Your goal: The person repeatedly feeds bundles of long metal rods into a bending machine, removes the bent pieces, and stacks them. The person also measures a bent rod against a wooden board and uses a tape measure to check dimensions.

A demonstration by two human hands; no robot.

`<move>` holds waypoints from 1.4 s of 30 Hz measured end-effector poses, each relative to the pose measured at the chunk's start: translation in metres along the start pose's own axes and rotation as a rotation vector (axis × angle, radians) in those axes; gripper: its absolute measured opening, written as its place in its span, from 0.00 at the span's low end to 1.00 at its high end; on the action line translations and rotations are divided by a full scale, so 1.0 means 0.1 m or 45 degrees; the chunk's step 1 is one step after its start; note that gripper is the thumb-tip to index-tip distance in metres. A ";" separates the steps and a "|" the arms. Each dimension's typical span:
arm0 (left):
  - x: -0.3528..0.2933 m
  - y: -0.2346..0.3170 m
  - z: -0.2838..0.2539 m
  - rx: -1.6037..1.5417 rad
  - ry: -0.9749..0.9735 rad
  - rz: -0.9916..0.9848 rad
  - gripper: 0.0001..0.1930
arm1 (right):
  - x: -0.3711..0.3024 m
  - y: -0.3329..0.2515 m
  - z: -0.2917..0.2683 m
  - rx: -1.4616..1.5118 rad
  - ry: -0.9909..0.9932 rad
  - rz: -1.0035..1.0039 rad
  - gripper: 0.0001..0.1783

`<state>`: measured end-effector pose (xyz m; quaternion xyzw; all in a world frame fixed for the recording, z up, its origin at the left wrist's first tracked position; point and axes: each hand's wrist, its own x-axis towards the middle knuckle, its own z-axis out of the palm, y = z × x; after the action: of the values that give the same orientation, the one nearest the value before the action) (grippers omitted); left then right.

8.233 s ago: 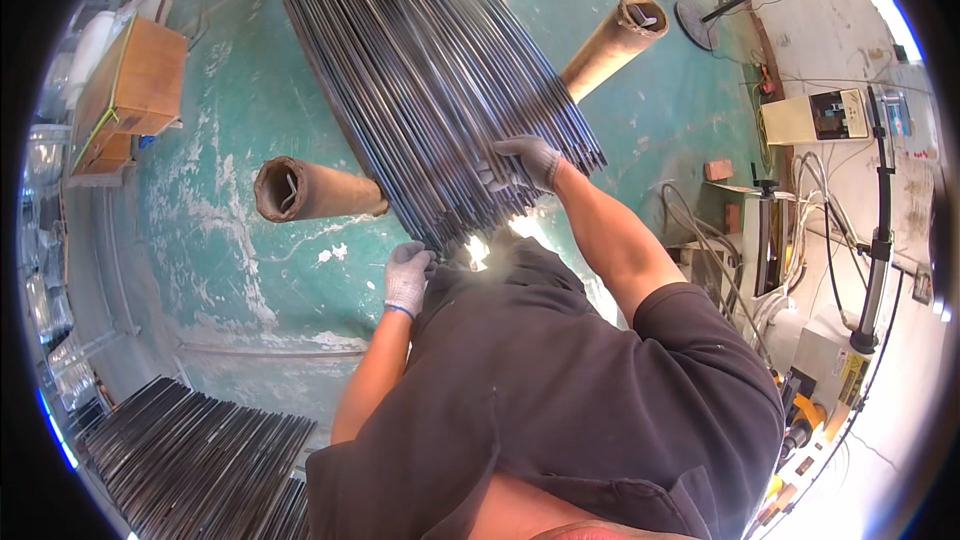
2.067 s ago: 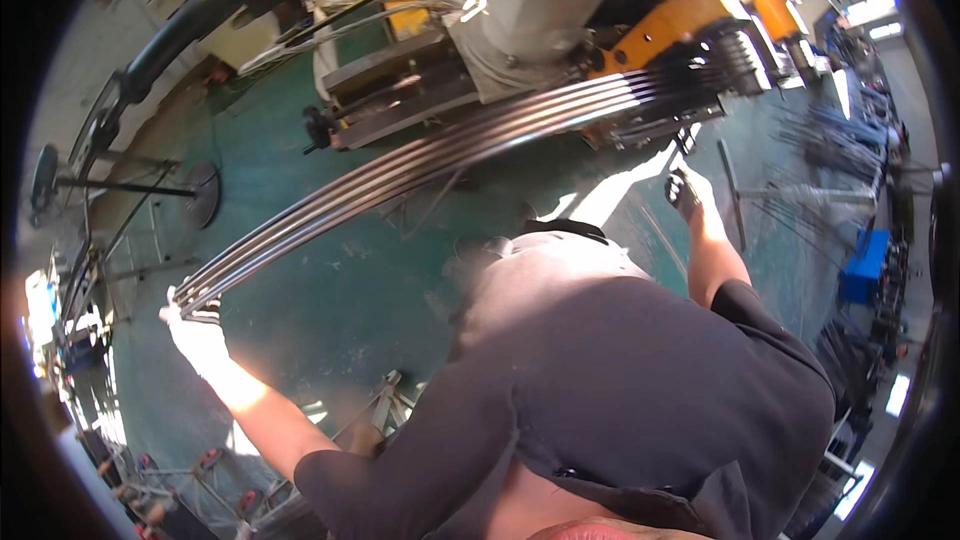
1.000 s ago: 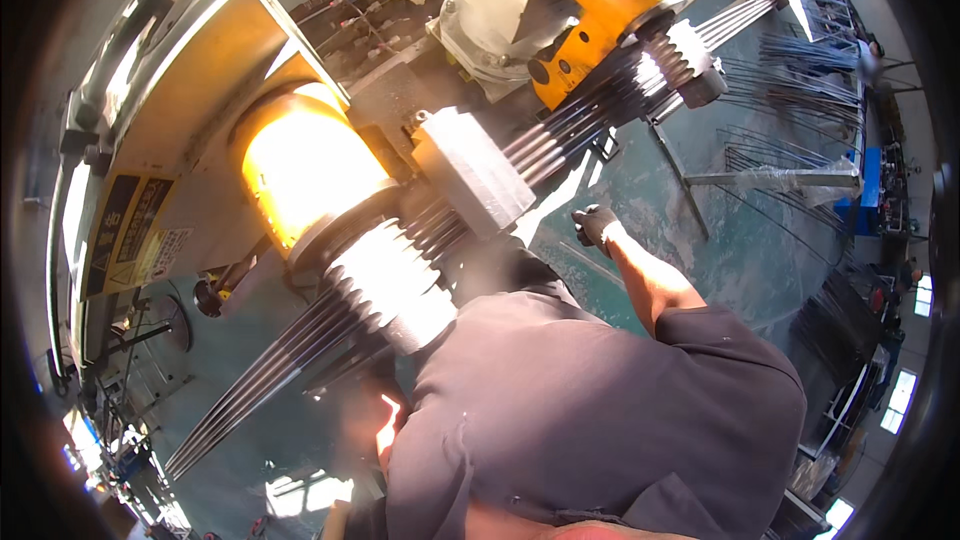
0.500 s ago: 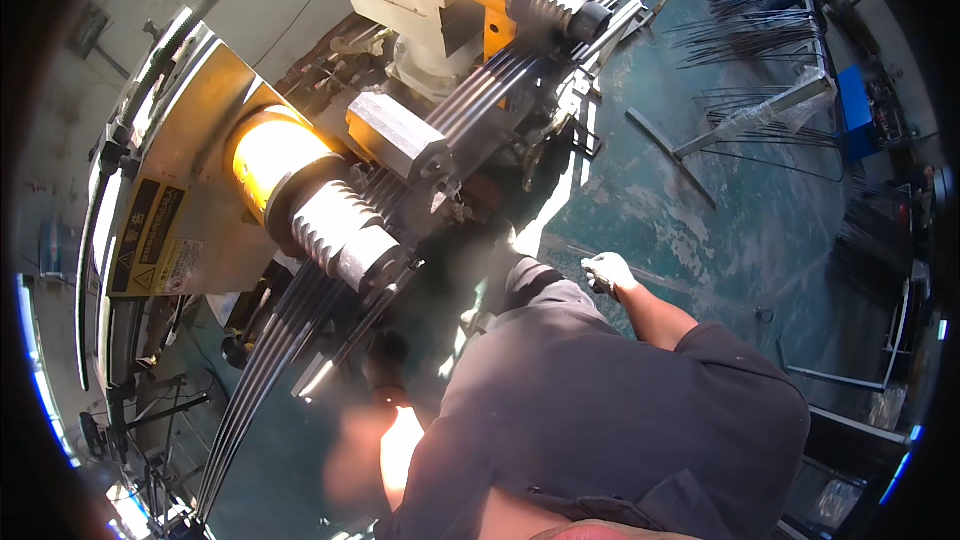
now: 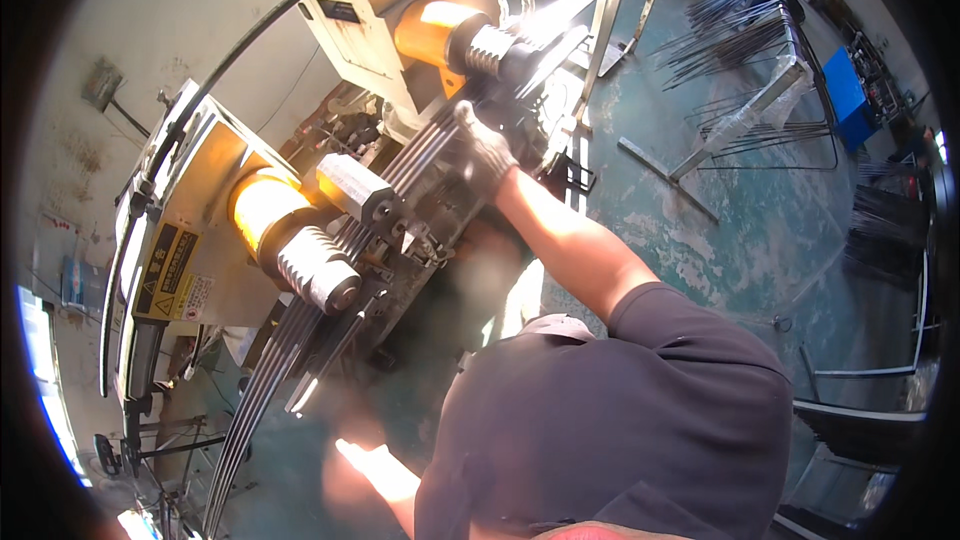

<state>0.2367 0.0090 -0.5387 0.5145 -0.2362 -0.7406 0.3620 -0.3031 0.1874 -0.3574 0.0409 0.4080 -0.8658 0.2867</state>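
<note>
My right hand (image 5: 487, 152), in a grey work glove, reaches forward to a bundle of long thin metal rods (image 5: 425, 153). Its fingers look stretched out at the rods' near side, not wrapped round them; whether they touch is unclear. My left hand (image 5: 362, 457) is low on the left, off the machine, washed out by sunlight. Its fingers seem extended, with nothing visible in them. The rods run diagonally past a ribbed roller (image 5: 312, 265) on a yellow housing (image 5: 268, 208) and a second ribbed roller (image 5: 490, 50) farther off. Between the rollers sits a pale metal block (image 5: 350, 185).
A cream machine cabinet (image 5: 365, 25) stands behind the rods. A black hose (image 5: 205, 100) arches over the left side. To the right, a metal stand (image 5: 740, 120) lies near racks of thin rods (image 5: 735, 25). A blue box (image 5: 848, 98) stands beyond, on the worn green floor (image 5: 660, 230).
My right hand has swung forward and left from beside my body to the rods. My left hand has drawn back from the machine's near end. The view has shifted slightly.
</note>
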 end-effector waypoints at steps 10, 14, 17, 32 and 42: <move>0.08 1.45 -1.11 0.503 -0.205 0.629 0.21 | 0.30 0.08 0.57 0.609 -0.067 0.029 0.09; -0.21 1.72 0.21 -0.062 0.341 0.761 0.26 | 0.44 -0.02 0.36 0.524 0.007 -0.045 0.13; -0.78 2.14 0.88 -0.199 0.141 0.801 0.28 | 0.47 0.01 0.32 0.652 -0.086 0.008 0.11; -1.81 4.04 1.99 0.252 -0.171 1.364 0.18 | 0.67 0.22 0.32 0.536 -0.188 0.056 0.17; -2.40 3.67 3.48 1.053 -0.006 1.733 0.12 | 0.53 0.17 0.37 0.462 -0.220 0.007 0.11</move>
<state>0.0702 -0.0419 -0.0067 0.3483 -0.7552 -0.2103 0.5139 -0.3325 0.1275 -0.3608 0.0186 0.2191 -0.9246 0.3110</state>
